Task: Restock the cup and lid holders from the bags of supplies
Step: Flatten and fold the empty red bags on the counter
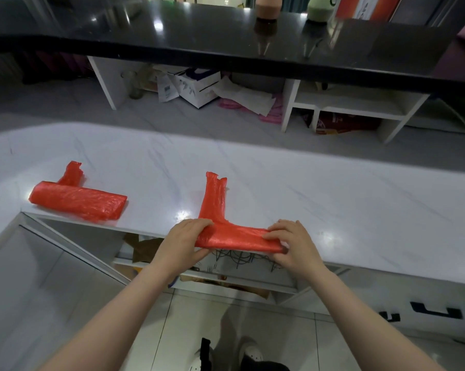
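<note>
Right now both hands pinch a folded red plastic bag [236, 238] at the near edge of the white marble bench [306, 188]: the left hand [184, 242] has its grip on the bag's left end, the right hand [293, 243] on its right end, and the handles stretch away across the bench. Well apart to the left lies a second folded red bag [77, 200], untouched

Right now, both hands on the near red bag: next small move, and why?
Probably keep rolling it away from the counter edge. The left hand and right hand each grip an end of the red bag, its body already rolled, but the handles lie flat and unrolled on the white counter. The other red bag lies rolled to the left.
</note>
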`<action>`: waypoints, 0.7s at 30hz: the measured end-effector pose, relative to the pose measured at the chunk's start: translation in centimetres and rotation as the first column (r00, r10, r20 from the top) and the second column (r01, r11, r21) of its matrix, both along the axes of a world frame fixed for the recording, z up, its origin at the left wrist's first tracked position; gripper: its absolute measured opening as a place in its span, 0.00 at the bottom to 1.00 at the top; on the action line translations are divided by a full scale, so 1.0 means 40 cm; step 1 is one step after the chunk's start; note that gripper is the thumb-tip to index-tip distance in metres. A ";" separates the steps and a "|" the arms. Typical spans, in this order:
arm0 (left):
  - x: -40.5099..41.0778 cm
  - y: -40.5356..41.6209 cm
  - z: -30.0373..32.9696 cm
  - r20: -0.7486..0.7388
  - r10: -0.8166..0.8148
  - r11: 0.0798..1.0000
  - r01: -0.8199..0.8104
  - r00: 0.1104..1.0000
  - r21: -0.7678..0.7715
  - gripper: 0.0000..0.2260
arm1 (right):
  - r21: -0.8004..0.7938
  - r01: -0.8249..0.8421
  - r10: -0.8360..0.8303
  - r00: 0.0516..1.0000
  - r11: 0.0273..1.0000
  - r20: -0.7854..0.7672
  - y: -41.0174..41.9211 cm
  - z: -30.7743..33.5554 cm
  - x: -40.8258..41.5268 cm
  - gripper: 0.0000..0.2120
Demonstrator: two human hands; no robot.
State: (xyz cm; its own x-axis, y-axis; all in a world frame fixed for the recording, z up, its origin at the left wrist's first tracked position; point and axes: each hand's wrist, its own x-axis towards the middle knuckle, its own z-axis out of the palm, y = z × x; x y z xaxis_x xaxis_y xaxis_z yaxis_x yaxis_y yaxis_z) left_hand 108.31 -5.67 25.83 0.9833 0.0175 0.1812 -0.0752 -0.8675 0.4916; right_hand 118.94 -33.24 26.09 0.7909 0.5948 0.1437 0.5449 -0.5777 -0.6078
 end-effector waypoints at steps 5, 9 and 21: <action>-0.001 -0.012 0.021 -0.074 0.147 0.931 -0.164 0.986 -0.326 0.13 | 0.069 0.226 -0.208 0.958 0.972 -0.197 0.009 0.026 0.004 0.04; 0.031 -0.022 0.028 -0.159 0.322 0.841 -0.359 0.933 -0.404 0.19 | 0.114 0.388 -0.343 0.894 0.915 -0.287 0.044 0.024 0.009 0.11; 0.082 -0.059 0.029 -0.144 0.393 0.912 -0.405 0.908 -0.064 0.11 | -0.074 0.314 -0.317 0.948 0.946 -0.030 0.050 0.002 0.015 0.05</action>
State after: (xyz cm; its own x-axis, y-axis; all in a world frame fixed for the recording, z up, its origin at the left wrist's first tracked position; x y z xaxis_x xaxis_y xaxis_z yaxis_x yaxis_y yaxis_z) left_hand 111.60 -8.03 26.98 0.9051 0.4236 0.0363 0.3351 -0.7635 0.5520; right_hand 119.53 -31.26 26.15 0.9442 0.3207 0.0751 0.3031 -0.7567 -0.5793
